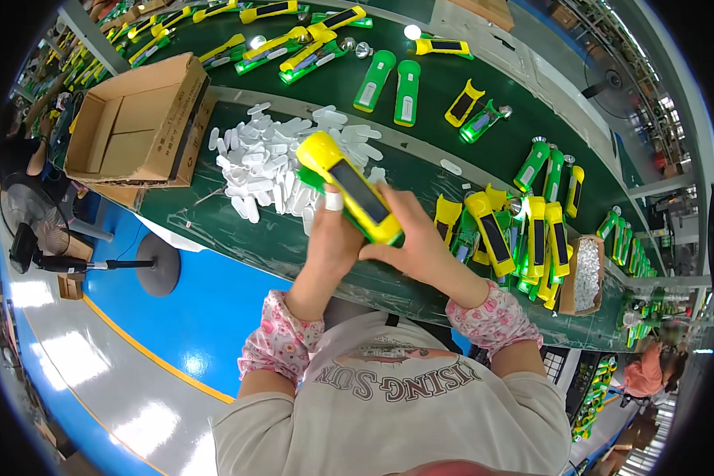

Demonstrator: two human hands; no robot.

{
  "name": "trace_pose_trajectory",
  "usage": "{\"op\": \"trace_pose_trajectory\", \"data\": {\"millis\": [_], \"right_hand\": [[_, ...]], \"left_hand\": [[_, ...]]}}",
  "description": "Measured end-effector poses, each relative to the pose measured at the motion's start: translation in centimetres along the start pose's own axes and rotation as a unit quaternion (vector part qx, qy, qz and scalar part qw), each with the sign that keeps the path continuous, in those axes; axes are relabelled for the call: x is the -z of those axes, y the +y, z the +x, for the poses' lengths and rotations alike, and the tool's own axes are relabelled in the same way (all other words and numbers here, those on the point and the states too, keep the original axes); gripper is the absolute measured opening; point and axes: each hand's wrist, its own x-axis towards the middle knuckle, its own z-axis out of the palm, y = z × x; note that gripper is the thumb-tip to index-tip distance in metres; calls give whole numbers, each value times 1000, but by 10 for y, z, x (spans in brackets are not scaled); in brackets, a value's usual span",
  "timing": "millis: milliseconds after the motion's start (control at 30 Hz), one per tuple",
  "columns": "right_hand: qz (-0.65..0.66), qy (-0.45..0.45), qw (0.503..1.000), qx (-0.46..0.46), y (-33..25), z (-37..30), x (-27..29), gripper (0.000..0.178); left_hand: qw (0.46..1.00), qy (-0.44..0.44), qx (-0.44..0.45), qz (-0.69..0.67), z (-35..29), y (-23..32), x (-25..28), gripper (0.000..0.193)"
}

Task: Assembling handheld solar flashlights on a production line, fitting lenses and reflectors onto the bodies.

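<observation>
Over the near edge of the bench I hold a yellow and green flashlight [357, 193] with a dark panel along its upper face. Its wide yellow head points up and to the left. My left hand [333, 238], with a white wrap on one finger, grips it from the left side. The fingers of my right hand [412, 236] close round its lower end. Just beyond the flashlight lies a heap of small white oval plastic pieces [266, 163]. Right of my right hand is a pile of yellow and green flashlight parts [492, 230].
An open cardboard box [127, 131] stands at the left end of the green bench [250, 238]. A smaller box of small clear pieces [585, 274] sits at the right. Flashlights [407, 91] line the conveyor behind. A standing fan [55, 262] is on the floor at left.
</observation>
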Motion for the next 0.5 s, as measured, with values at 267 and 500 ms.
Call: {"op": "trace_pose_trajectory", "data": {"millis": [267,500], "right_hand": [[-147,-7,982,-116,106,47,-7,22],[-204,-33,978,-19,110,51,-10,26]], "left_hand": [[973,49,19,-226,6,29,26,60],[969,17,60,-241,6,27,24,52]]}}
